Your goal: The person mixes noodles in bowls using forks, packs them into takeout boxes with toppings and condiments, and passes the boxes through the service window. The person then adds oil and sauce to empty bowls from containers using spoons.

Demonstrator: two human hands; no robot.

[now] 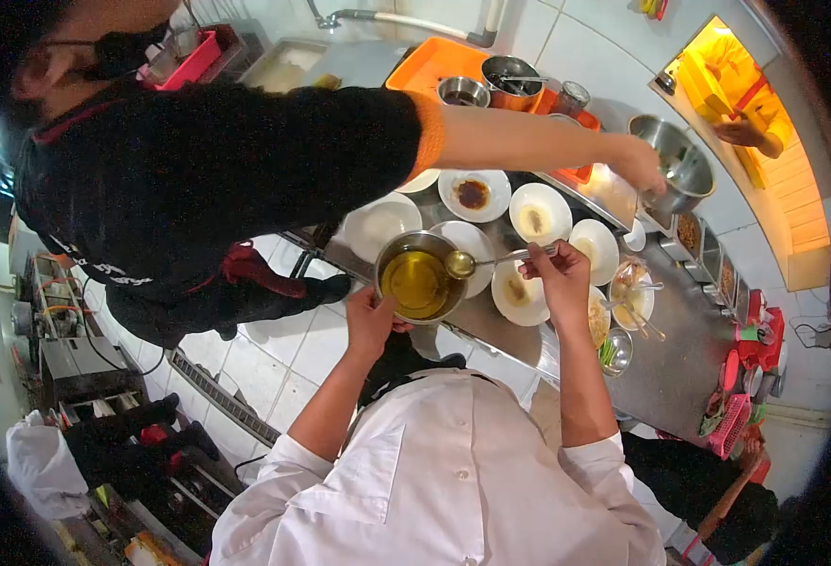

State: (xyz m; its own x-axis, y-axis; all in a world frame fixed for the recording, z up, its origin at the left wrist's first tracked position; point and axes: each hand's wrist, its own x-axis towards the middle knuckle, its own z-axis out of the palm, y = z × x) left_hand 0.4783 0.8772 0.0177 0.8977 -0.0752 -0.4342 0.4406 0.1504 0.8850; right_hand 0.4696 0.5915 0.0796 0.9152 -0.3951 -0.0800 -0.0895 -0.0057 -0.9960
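Observation:
My left hand (pixel 371 321) grips the side of a steel pot (pixel 380 269) that holds yellow oil-like liquid (pixel 420 285). In my right hand (pixel 559 269) is the handle of a small ladle (pixel 461 264); its bowl, with yellowish liquid in it, is at the pot's right rim. White bowls stand on the steel counter around it. One bowl (pixel 519 292) lies just left of my right hand, with a little brownish seasoning inside. Another bowl (pixel 474 195) farther back has dark sauce in it.
A co-worker's arm (pixel 528 141) reaches across the counter to a steel mixing bowl (pixel 684 165). An orange tray (pixel 434 66) with steel pots stands behind. Ingredient containers (pixel 708 255) line the right side. Through the hatch, a person in yellow (pixel 736 85) is visible.

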